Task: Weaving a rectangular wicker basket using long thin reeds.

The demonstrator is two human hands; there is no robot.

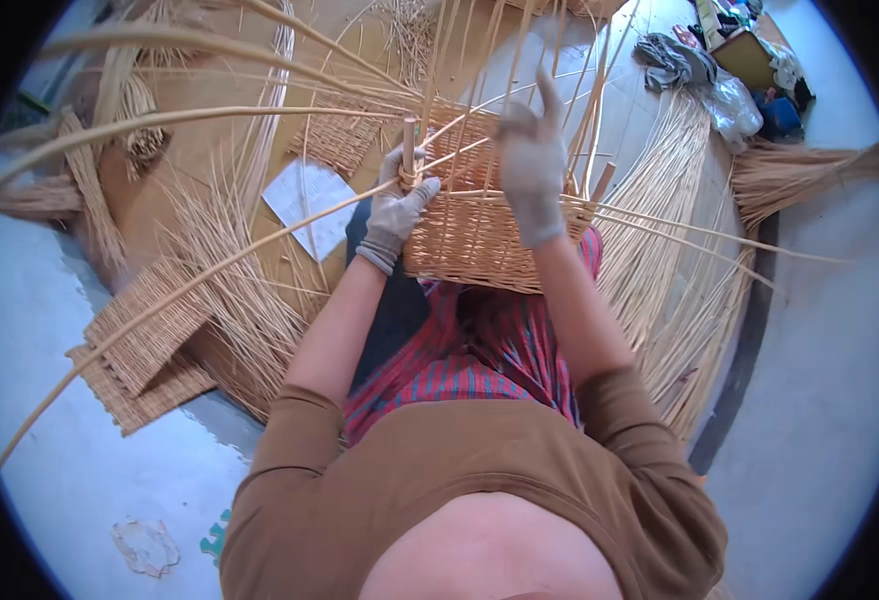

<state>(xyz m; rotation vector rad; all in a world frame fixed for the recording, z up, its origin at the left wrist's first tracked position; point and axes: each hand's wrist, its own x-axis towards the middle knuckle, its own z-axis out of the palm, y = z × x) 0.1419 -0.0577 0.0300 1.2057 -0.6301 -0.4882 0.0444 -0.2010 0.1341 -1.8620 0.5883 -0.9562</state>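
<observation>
A partly woven rectangular wicker basket (479,245) rests over my lap, long loose canes rising and fanning out from its top edge. My left hand (396,207), in a grey work glove, is closed on the basket's left corner beside a short upright wooden peg (409,150). A thick cane (219,263) runs out from that corner to the lower left. My right hand (532,175), also gloved, is raised above the right part of the basket. One finger points up, but motion blurs the hand, and whether it holds a cane is unclear. Another peg (602,183) stands at the right corner.
Loose canes (659,240) lie spread at the right, with a tied bundle (819,180) beyond. Flat woven panels (149,325) lie at the left, another panel (339,135) farther off. A white paper sheet (309,205) is near my left arm. Bags and cloth (734,100) sit far right.
</observation>
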